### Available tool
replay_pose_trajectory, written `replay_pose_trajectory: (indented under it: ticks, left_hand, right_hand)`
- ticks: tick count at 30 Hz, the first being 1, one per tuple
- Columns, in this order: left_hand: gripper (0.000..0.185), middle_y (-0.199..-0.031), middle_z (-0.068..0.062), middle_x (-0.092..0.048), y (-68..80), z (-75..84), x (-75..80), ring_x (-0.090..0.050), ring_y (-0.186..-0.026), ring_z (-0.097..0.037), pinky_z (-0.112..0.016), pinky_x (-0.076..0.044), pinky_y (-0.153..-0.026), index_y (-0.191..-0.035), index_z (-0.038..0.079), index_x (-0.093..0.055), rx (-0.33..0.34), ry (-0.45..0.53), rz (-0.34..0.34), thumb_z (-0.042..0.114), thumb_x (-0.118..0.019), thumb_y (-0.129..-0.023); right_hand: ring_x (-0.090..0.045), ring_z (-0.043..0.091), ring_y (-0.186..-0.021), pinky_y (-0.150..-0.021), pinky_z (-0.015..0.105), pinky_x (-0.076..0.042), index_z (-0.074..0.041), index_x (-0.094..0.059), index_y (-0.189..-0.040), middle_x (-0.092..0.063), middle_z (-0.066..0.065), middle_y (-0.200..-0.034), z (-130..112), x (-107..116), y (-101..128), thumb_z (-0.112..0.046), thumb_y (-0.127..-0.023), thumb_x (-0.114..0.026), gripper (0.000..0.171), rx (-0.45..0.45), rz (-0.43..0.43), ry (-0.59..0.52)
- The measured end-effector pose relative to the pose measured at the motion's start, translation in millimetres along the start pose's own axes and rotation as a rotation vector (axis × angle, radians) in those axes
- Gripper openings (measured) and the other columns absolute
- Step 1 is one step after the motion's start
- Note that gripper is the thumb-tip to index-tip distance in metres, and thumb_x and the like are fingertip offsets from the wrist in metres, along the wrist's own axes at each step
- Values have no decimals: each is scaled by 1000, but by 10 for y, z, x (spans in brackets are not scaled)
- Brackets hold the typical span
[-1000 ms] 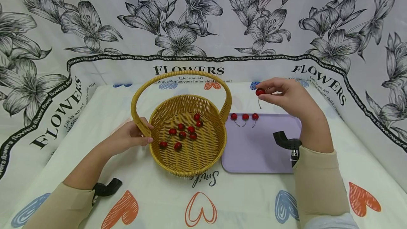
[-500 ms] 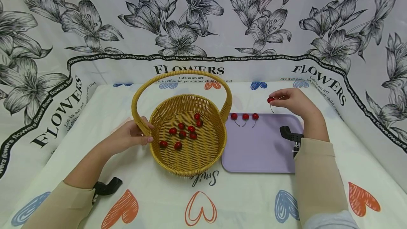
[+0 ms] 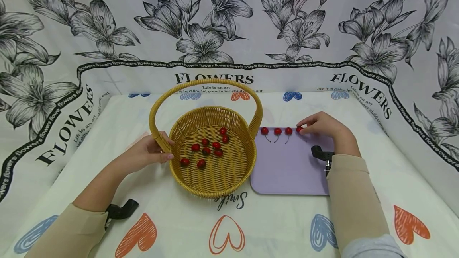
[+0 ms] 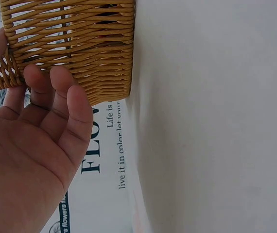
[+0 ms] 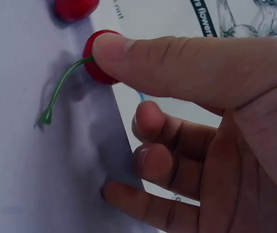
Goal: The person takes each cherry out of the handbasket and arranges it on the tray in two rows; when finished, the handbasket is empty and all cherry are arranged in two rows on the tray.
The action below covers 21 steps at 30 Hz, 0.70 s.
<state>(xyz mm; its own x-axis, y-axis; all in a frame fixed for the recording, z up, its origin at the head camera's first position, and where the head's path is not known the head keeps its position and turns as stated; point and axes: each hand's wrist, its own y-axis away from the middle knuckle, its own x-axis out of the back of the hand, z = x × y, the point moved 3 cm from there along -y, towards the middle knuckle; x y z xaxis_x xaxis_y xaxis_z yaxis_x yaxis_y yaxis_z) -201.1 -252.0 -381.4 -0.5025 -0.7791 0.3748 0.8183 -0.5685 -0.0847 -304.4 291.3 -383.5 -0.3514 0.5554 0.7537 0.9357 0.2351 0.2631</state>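
My left hand [image 3: 143, 153] grips the yellow wicker basket [image 3: 247, 170] at its left side, where the tall handle meets the rim. In the left wrist view its fingers [image 4: 75, 114] curl beside the woven wall. Several red cherries [image 3: 201, 164] lie scattered on the basket's floor. My right hand [image 3: 328, 127] pinches a cherry [image 5: 101, 74] at the far edge of the lilac tray [image 3: 287, 170]. The thumb covers part of that cherry, and its green stem hangs over the tray. Left of it, three stemmed cherries [image 3: 277, 131] stand in a row along the same edge.
The basket stands close against the tray's left side, its handle [image 3: 206, 81] arching high. A white cloth [image 3: 172, 226] printed with hearts covers the table. Behind rises a flower-printed curtain [image 3: 251, 23]. Each wrist carries a black camera mount [image 3: 123, 209].
My right hand has moved with its cherry from above the tray's back down to the far edge, at the right end of the row. The left hand and basket have stayed put.
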Motion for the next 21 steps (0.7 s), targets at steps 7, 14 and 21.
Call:
replay_pose_trajectory:
  ticks: [7, 14, 21]
  left_hand:
    - [30, -89, -11, -62, -7, -8, 4, -59, -71, -19, -35, -52, -63, -117, -9, -53, 0, -5, -2, -2, -71, -94]
    - [30, -91, -11, -62, -4, -25, 5, -59, -71, -19, -35, -52, -63, -117, -8, -53, -5, 10, -9, -3, -71, -94]
    - [30, -91, -10, -61, -7, -30, 5, -59, -71, -19, -35, -52, -63, -117, -9, -52, -18, 17, -15, -4, -70, -94]
  right_hand:
    - [-53, 22, -78, -74, 37, -41, -9, -74, -125, -57, 3, -78, 15, -39, -22, -25, -89, -81, 40, -25, -21, 28]
    - [-53, 23, -82, -76, 38, -41, -9, -74, -125, -58, 8, -92, -19, -57, -35, -24, -89, -81, 41, -22, -29, 56]
    - [-54, 25, -85, -78, 39, -41, -8, -72, -129, -61, 13, -104, -39, -45, -27, -26, -90, -80, 44, -12, -38, 76]
